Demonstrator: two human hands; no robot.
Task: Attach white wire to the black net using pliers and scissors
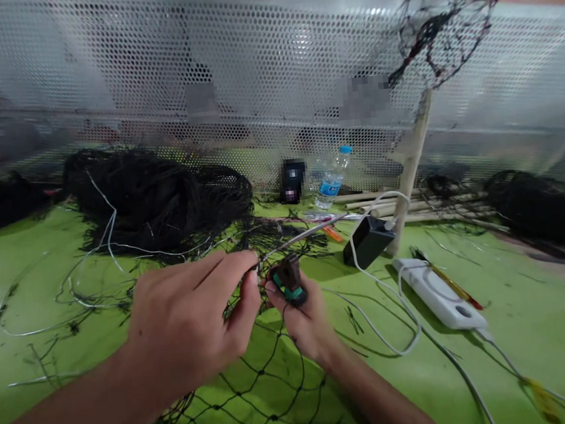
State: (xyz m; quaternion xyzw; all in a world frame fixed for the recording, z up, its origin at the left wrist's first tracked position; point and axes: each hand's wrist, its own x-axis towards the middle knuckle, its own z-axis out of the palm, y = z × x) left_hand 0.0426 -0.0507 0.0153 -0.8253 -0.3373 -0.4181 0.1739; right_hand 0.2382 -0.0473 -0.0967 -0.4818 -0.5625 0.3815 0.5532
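At the left of the frame, loose pale wire (113, 211) and a black heap of netting (152, 197), both apart from the work. From the lower left corner, a forearm slanting up and inward to the left hand (188, 319), its back turned to the camera, knuckles raised, wrist nearly straight; grip pinched between thumb and forefinger on a small dark piece (254, 268), too blurred to tell whether cord or the end of something firmer. At lower centre, beneath and between both wrists, the black net (239, 394), open-meshed and knotted, rising toward the fingers. By appearance, mid-handling at one spot of the mesh, with fine work at the fingertips. Just right of the pinch, a thin rod (307, 234) slanting toward the upper right; impossible to tell where anchored. Right of centre, the right hand (310, 318) at the end of a forearm angled up from the lower edge, turned partly palm-up, grip curled around a dark-and-teal tool (290, 274) held upright just beside the left fingertips. Likely called for next: a firm pinch, a steady tool and mesh kept from snagging. Farther right, well clear of the hands, a black adapter (369, 241) and a white power strip (441, 297).
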